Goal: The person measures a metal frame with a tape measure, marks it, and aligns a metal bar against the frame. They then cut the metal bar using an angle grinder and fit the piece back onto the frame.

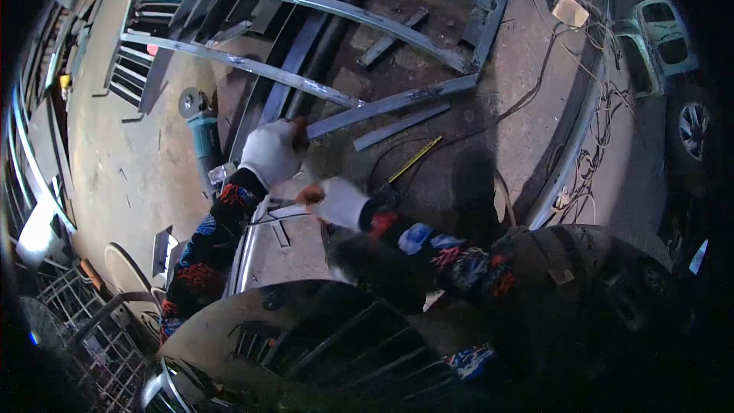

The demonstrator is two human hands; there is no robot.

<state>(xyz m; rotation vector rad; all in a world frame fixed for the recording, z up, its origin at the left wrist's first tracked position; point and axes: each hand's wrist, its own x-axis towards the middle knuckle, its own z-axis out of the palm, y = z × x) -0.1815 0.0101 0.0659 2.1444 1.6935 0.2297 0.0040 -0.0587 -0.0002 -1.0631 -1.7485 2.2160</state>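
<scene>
My left hand [273, 153], in a white glove with bare fingertips, is closed at the near end of a flat metal bar [390, 105]; the fingers' hold is partly hidden. Lower and to the right, my right hand [333, 203], gloved the same way and slightly blurred, has its fingers pressed together, with a thin dark rod or cable [281, 219] running left from them. What exactly they pinch is too small to tell. Beyond both hands lies a welded metal frame [306, 1]. A teal angle grinder [202, 134] rests left of my left hand.
A shorter metal strip [401, 127] and a yellow measuring tape or rule [414, 159] lie right of my hands. Cables [547, 53] cross the floor at the right, near a vehicle wheel [693, 130]. A wire grid [92, 329] stands at the lower left.
</scene>
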